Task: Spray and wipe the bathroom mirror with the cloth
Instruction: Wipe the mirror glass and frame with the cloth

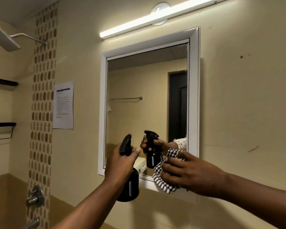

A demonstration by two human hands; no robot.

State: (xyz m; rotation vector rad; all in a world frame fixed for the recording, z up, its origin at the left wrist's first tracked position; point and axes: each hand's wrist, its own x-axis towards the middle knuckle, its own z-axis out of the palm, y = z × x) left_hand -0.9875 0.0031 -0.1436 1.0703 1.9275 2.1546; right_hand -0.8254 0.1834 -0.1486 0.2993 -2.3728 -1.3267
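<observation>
The mirror (139, 90) hangs on the beige wall in a white frame (194, 96). My left hand (120, 161) grips a black spray bottle (130, 187) in front of the mirror's lower left corner, nozzle toward the glass. My right hand (188, 172) presses a black-and-white checked cloth (162, 182) against the mirror's lower right corner, over the bottom frame. The glass reflects the bottle, a hand and a dark door.
A lit tube light (149, 19) runs above the mirror. A printed paper sheet (63, 105) is stuck to the wall on the left, beside a mosaic tile strip (43, 96). A shower head (4, 39), black shelves (3, 124) and taps (35, 196) are at far left.
</observation>
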